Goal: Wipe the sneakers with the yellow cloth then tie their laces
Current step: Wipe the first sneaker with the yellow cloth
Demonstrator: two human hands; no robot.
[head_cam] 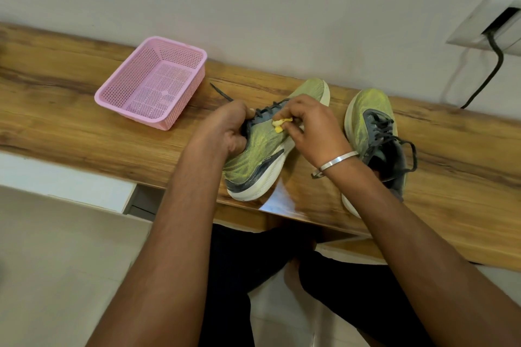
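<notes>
sneaker [265,146] lies toe-away, tipped sideways; left hand [225,129] grips its collar, right hand [310,127] pinches yellow cloth [280,124] against the upper.

I find no readable text, brand, number or sign anywhere in view. The sneaker [267,144] I hold shows only a dark stripe along its side. No letters on it.

Domestic interior, probably a room in a home. A long wood-grain tabletop [70,98] runs along a plain pale wall [282,8], which carries a white socket plate [485,22] with a black cable [490,70] plugged in. Household items stand on it: a pink perforated plastic basket [150,83] and worn running shoes [372,121].
</notes>
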